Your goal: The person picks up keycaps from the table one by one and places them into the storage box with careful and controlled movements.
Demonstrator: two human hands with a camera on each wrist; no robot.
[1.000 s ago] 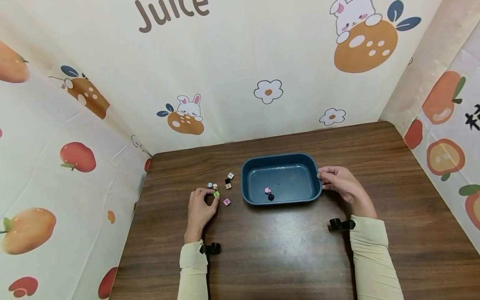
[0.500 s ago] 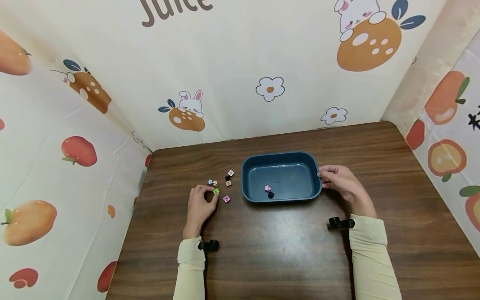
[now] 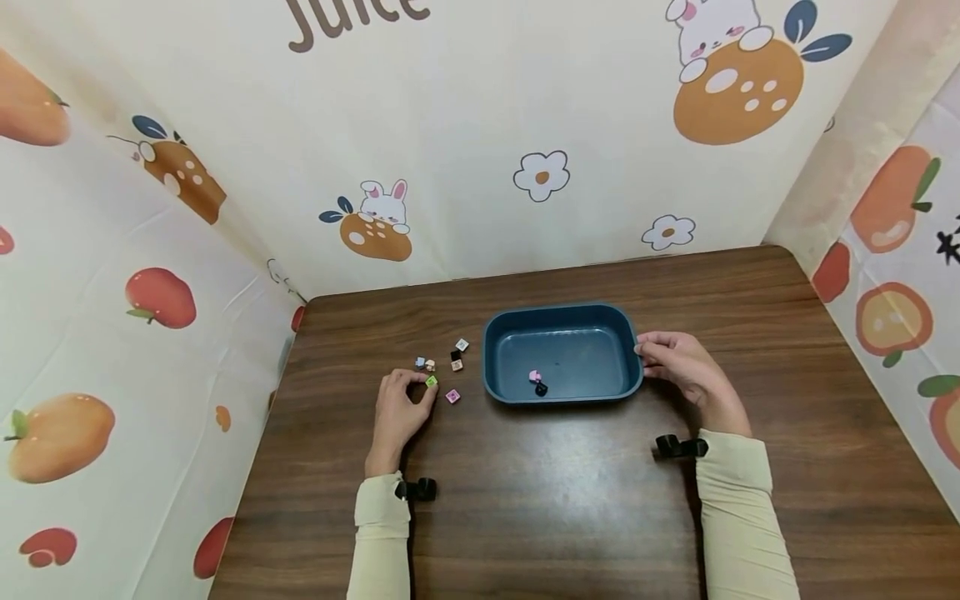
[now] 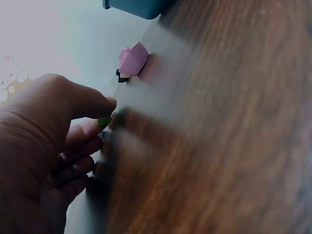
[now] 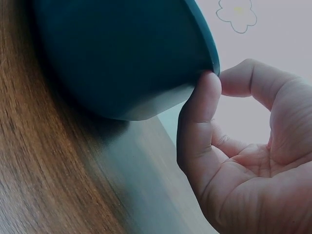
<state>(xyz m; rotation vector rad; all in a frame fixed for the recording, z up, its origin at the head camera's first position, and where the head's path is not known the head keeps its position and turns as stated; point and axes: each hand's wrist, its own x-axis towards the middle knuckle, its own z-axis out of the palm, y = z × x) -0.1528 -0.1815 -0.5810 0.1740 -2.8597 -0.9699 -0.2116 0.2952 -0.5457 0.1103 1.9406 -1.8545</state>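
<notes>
My left hand (image 3: 399, 414) pinches a small green block (image 3: 431, 381) between thumb and index finger, low over the table. In the left wrist view only a sliver of that green block (image 4: 103, 121) shows between the fingers. Just right of this hand lies a pink block (image 3: 452, 397). My right hand (image 3: 686, 367) grips the right end of a dark blue tray (image 3: 562, 398), thumb and index finger on its rim, as the right wrist view also shows. Inside the tray, near its front wall, are a small pink piece (image 3: 534, 376) and a black piece (image 3: 542, 389).
Beyond the left fingers sit a light blue piece (image 3: 420, 362) and a cream piece (image 3: 431, 365). Between them and the tray are a white block (image 3: 462, 344), a black piece (image 3: 455, 355) and a beige block (image 3: 457, 365). Printed curtains (image 3: 480, 125) border the wooden table (image 3: 540, 500).
The head view has shifted slightly. My left hand stays around the green block with hardly any movement, and my right hand keeps its hold on the tray.
</notes>
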